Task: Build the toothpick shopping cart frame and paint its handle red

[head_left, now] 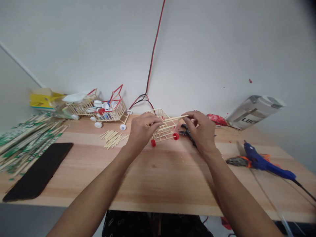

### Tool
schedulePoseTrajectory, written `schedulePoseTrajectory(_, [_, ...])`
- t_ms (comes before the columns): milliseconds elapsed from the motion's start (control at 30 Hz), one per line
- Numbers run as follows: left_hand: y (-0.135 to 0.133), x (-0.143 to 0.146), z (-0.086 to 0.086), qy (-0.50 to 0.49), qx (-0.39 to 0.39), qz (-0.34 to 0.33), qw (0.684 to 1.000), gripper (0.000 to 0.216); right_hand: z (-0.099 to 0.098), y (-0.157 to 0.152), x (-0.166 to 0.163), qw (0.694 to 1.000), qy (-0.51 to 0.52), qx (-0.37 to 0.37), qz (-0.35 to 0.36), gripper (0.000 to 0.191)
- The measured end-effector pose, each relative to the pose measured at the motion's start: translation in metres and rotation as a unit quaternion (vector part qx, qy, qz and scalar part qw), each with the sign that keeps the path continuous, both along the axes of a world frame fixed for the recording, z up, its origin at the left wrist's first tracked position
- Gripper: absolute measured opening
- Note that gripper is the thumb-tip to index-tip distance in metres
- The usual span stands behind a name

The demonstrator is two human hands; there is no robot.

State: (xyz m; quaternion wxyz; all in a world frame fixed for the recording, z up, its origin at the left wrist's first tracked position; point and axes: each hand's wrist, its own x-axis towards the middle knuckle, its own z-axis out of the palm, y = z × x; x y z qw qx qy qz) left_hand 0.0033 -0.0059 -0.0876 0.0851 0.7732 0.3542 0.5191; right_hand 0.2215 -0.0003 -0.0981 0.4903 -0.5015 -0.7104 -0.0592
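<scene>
wooden table: loose sticks by the little stick cart, phone far left of it, glue gun right.

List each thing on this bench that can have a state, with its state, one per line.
Left hand: gripping the small stick cart.
Right hand: pinching a loose stick.
Small stick cart: tilted, red wheels on the table.
Loose stick: held across the cart's top.
Glue gun: lying on its side, corded.
Finished carts: upright, one loaded with caps.
Phone: screen dark.

Wooden table (white wall behind)
</scene>
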Motion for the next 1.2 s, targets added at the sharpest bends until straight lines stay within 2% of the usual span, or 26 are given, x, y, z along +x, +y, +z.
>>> schedulePoseTrajectory(533, [0.002, 0.000, -0.002, -0.007, 0.008, 0.000, 1.000, 0.010, 0.001, 0.000, -0.002, 1.000, 0.000, 0.001, -0.005, 0.013])
schedulePoseTrajectory(833, [0.003, 0.000, -0.003, -0.015, 0.025, -0.001, 1.000, 0.009, 0.000, -0.001, 0.005, 1.000, -0.004, -0.021, 0.020, 0.017])
schedulePoseTrajectory(1000, [0.003, 0.001, -0.003, -0.016, 0.030, -0.001, 0.999, 0.009, -0.005, 0.003, 0.010, 0.996, -0.022, -0.067, 0.045, 0.011])
schedulePoseTrajectory(1200, [0.003, 0.001, -0.002, -0.013, 0.025, 0.000, 1.000, 0.009, -0.006, 0.002, 0.006, 0.992, 0.004, -0.117, 0.054, 0.013])
